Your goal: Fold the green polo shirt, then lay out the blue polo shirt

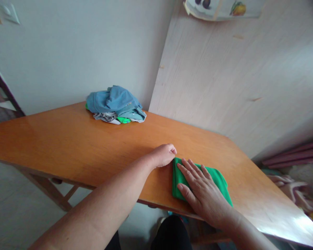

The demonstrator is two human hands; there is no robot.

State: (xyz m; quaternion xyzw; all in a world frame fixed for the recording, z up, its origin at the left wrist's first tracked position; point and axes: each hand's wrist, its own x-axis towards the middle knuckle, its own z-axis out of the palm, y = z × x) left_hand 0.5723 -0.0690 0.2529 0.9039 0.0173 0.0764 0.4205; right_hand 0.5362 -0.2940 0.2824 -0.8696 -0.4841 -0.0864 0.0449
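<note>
A folded green cloth [219,177] lies near the front edge of the orange wooden table [67,146]. My right hand [200,189] rests flat on top of it, fingers stretched out and pointing left. My left hand [163,155] is curled closed at the cloth's upper left corner, touching its edge; whether it pinches the cloth is hidden. A heap of crumpled clothes [114,104], mostly blue with bits of green and white, sits at the far side of the table by the wall.
A pale wooden panel [237,80] leans against the wall behind the table on the right. Pink and white bedding [297,187] lies to the far right. A dark chair [0,100] stands at the left edge. Tiled floor shows below the table.
</note>
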